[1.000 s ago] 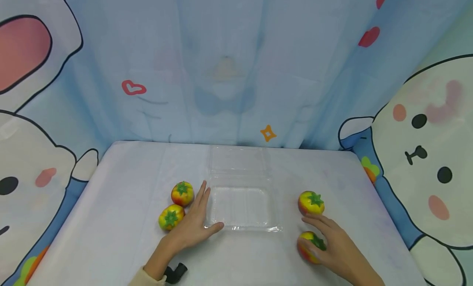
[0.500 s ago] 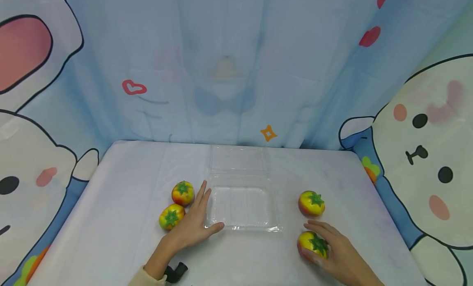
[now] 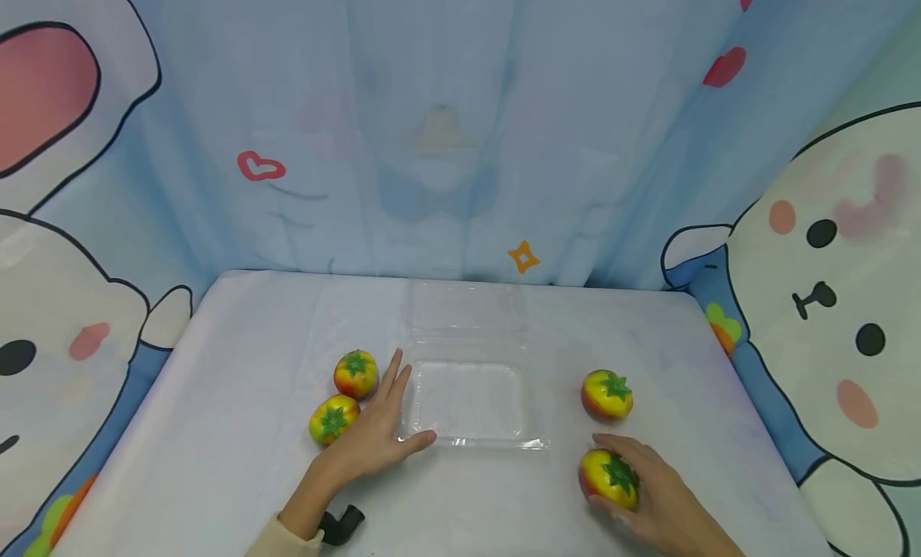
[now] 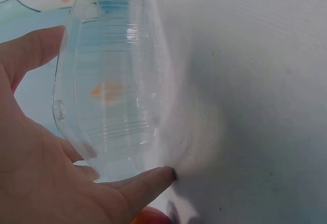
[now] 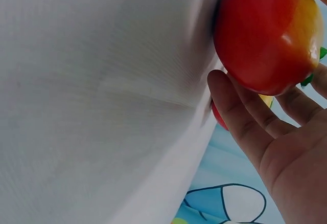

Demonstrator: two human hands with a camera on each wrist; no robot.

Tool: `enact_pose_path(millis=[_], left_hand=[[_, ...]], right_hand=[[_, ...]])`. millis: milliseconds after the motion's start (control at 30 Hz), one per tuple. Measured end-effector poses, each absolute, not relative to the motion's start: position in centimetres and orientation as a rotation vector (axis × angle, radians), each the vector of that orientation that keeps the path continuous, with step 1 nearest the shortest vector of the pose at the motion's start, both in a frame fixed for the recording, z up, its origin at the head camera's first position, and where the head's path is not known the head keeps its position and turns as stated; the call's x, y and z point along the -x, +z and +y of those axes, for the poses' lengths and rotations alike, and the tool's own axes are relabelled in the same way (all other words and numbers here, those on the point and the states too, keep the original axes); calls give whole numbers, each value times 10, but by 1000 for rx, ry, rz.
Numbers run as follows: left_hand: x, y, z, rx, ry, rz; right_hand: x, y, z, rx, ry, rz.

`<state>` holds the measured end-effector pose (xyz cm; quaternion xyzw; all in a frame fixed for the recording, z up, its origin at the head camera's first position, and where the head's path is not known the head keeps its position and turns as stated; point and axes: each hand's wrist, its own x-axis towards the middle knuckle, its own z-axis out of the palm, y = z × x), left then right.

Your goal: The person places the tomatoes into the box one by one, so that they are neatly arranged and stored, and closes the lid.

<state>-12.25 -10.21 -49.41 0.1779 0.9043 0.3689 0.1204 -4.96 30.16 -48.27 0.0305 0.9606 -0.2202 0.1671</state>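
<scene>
My right hand curves around a red-and-yellow toy persimmon with a green leafy top, on the right of the table. The persimmon lies between thumb and fingers; in the right wrist view the lowest fingertip stands apart from its skin. A second persimmon sits just beyond it. My left hand, fingers straight and thumb spread, is at the near left corner of a clear plastic clamshell box, whose lid is folded back. In the left wrist view, the box wall stands between thumb and fingers.
Two more persimmons, one farther and one nearer, lie to the left of my left hand. A black elbow-shaped piece shows by the left sleeve. Behind the white-covered table hangs a blue cartoon curtain.
My right hand has drawn back from the farther persimmon, its thumb coming down along the near one's side, so more of that persimmon shows. The left hand and box stay put.
</scene>
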Motion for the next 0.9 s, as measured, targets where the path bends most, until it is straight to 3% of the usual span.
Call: enact_pose_path(millis=[900], left_hand=[[123, -493, -101, -522, 1057, 2660]], right_hand=[[47, -483, 306, -108, -693, 2686]])
